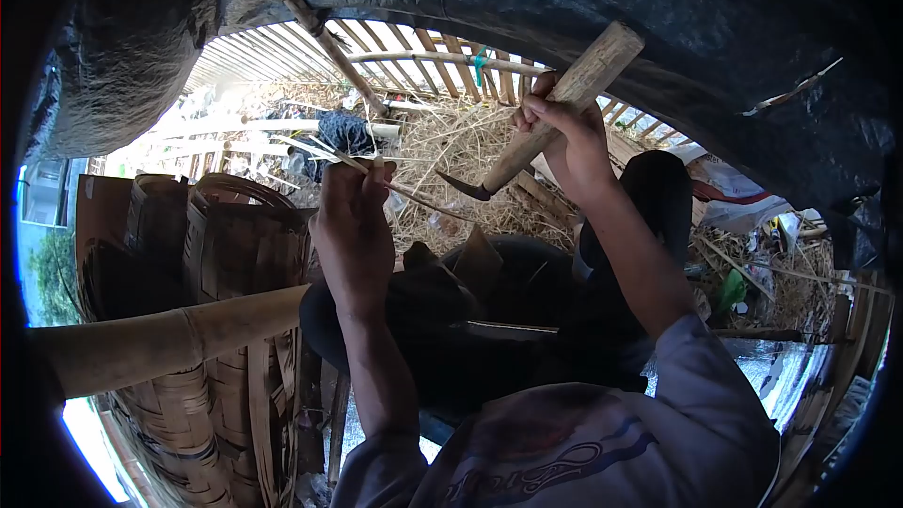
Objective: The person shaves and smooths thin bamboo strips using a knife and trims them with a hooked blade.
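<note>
A thick wooden handle (576,99) with a short curved dark blade (463,185) at its lower end slants across the upper middle. My right hand (574,136) is wrapped round this handle, the blade pointing left. To the left, my left hand (356,226) is closed in a pinch on a thin strip (423,202), which runs out on both sides of the fingers. The blade is a little above the strip's right end, apart from it.
Woven baskets (202,395) stand at the left behind a thick bamboo pole (188,334). Straw (451,146) lies on the ground ahead, before a slatted bamboo fence (433,61). Dark plastic sheeting (734,56) hangs overhead. Plastic litter (743,198) is at the right.
</note>
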The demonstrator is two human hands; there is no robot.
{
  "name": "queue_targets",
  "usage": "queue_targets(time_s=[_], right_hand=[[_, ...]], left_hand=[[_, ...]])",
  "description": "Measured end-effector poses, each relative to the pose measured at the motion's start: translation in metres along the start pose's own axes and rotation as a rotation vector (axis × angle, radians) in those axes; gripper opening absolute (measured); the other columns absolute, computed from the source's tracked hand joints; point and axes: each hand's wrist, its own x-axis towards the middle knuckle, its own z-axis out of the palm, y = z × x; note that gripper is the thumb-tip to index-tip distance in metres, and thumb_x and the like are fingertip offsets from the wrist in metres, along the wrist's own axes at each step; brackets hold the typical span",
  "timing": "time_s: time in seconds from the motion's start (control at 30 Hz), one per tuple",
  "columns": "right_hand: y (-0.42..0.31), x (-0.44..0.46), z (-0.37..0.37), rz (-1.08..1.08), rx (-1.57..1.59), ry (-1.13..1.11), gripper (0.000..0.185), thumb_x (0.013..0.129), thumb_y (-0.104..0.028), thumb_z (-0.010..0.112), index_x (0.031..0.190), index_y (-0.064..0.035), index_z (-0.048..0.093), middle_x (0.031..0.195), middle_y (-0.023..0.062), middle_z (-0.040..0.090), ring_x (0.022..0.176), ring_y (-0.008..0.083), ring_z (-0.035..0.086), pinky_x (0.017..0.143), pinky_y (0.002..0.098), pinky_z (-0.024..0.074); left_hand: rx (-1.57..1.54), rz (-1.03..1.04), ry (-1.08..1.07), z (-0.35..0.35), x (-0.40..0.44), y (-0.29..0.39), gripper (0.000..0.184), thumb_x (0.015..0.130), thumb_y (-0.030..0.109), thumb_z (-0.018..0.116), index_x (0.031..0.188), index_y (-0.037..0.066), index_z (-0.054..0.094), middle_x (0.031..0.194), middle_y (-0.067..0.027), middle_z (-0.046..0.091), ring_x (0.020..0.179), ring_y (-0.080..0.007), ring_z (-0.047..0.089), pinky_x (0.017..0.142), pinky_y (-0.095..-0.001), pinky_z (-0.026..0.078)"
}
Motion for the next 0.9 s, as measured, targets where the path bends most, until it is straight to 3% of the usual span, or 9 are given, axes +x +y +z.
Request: queue_targets(time_s=[0.07,0.13,0.2,0.27,0.33,0.57,0.63,0.8,0.9], right_hand=[[0.001,0.000,0.003,-0.044,0.177,0.017,0.015,0.082,-0.003,0.059,0.096,-0.0041,0.053,0.080,0.0055,0.052,0.074,0.0144,0.051,0.071,0.0347,0.0426],[0.007,-0.004,0.004,-0.044,0.206,0.025,0.015,0.082,-0.007,0.058,0.096,-0.0062,0.051,0.079,0.0045,0.049,0.075,0.0148,0.049,0.075,0.0354,0.0403],[0.011,-0.008,0.008,-0.052,0.235,0.037,0.016,0.083,-0.011,0.057,0.096,-0.0084,0.048,0.078,0.0034,0.046,0.076,0.0153,0.046,0.079,0.0360,0.0381],[0.013,-0.013,0.015,-0.078,0.364,-0.028,0.021,0.083,-0.002,0.058,0.101,-0.0055,0.048,0.085,0.0026,0.048,0.075,0.0134,0.049,0.070,0.0351,0.0421],[0.016,-0.016,0.022,-0.087,0.319,-0.036,0.021,0.083,-0.001,0.057,0.101,-0.0057,0.048,0.085,0.0027,0.048,0.075,0.0133,0.049,0.070,0.0350,0.0423],[0.071,-0.018,0.004,0.070,0.077,0.044,0.018,0.080,-0.005,0.063,0.093,-0.0034,0.051,0.075,0.0046,0.056,0.070,0.0142,0.055,0.068,0.0329,0.0443],[0.068,-0.013,0.009,-0.005,0.090,0.123,0.017,0.080,-0.006,0.063,0.092,-0.0035,0.051,0.075,0.0046,0.055,0.069,0.0139,0.054,0.067,0.0322,0.0436],[0.045,-0.005,0.019,-0.105,0.462,0.155,0.014,0.079,-0.004,0.063,0.088,-0.0042,0.051,0.071,0.0048,0.053,0.068,0.0143,0.053,0.066,0.0329,0.0432],[0.073,-0.023,0.009,0.041,0.162,0.136,0.015,0.078,-0.004,0.064,0.088,-0.0032,0.052,0.073,0.0055,0.055,0.071,0.0148,0.055,0.068,0.0312,0.0443]], left_hand=[[0.142,0.003,0.007,0.003,0.003,-0.004,0.014,0.093,0.012,0.052,0.091,-0.001,0.054,0.085,-0.0119,0.066,0.080,-0.0122,0.063,0.071,-0.0274,0.053],[0.037,0.119,0.115,0.011,0.003,-0.016,0.015,0.092,0.013,0.054,0.086,0.001,0.047,0.072,-0.0151,0.062,0.062,-0.0274,0.062,0.053,-0.0331,0.044],[0.064,0.111,0.117,0.013,0.002,-0.018,0.014,0.092,0.012,0.053,0.086,0.001,0.047,0.072,-0.0153,0.061,0.060,-0.0270,0.062,0.053,-0.0330,0.044],[0.084,0.104,0.120,0.013,0.002,-0.016,0.013,0.092,0.011,0.052,0.086,0.001,0.047,0.072,-0.0154,0.061,0.059,-0.0265,0.061,0.053,-0.0330,0.044],[0.136,0.030,0.079,0.009,0.000,-0.008,0.017,0.094,0.013,0.049,0.088,-0.002,0.051,0.082,-0.0110,0.064,0.080,-0.0130,0.063,0.069,-0.0287,0.054],[0.043,0.042,0.106,0.010,-0.002,-0.024,0.015,0.096,0.014,0.046,0.094,0.000,0.049,0.083,-0.0085,0.062,0.080,-0.0124,0.061,0.068,-0.0293,0.054],[-0.109,0.096,0.199,0.013,-0.001,-0.024,0.009,0.094,0.009,0.047,0.092,0.000,0.047,0.076,-0.0141,0.061,0.073,-0.0197,0.063,0.065,-0.0323,0.053],[-0.056,0.038,0.147,0.013,-0.003,-0.016,0.009,0.094,0.009,0.046,0.092,0.000,0.047,0.082,-0.0134,0.061,0.076,-0.0187,0.063,0.066,-0.0325,0.054],[-0.002,0.007,0.109,0.013,0.000,-0.019,0.009,0.095,0.009,0.046,0.093,0.000,0.047,0.085,-0.0124,0.060,0.078,-0.0184,0.062,0.067,-0.0321,0.054]])
